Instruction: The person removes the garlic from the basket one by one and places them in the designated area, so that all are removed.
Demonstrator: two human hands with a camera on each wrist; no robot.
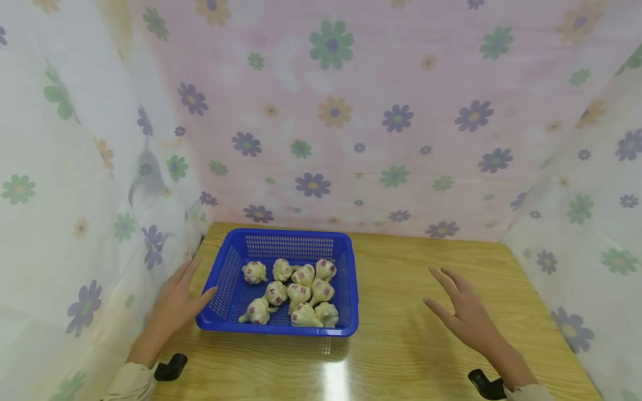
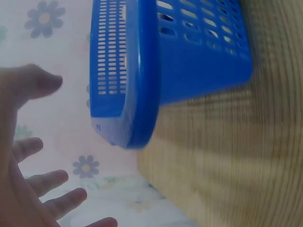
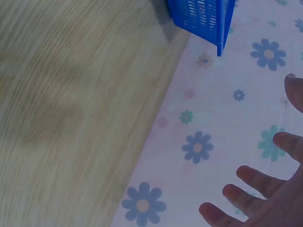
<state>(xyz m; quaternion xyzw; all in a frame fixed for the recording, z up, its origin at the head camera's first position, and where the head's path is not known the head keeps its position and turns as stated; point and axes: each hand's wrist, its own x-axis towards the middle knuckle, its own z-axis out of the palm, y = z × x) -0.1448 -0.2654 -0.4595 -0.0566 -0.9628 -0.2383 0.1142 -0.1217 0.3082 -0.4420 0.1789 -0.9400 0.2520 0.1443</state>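
With both hands spread and holding nothing, the left hand (image 1: 175, 303) beside the blue basket (image 1: 351, 278) of garlic bulbs (image 1: 296, 292) on the desk (image 1: 426, 356) and the right hand (image 1: 463, 314) well apart, a careless nudge could slide the basket.

Left hand (image 1: 176, 301) lower left of head view, palm down, fingers straight and together, thumb spread toward frame centre, holding nothing. Left forearm runs to bottom edge, beige sleeve cuff at lower left corner. Right hand (image 1: 463, 313) lower right of head view, fingers spread and extended, pointing up-left, palm down, holding nothing. Right forearm angles to bottom right. Wrist views: spread fingers (image 2: 45, 182) at lower left; fingertips (image 3: 239, 193) at lower right.
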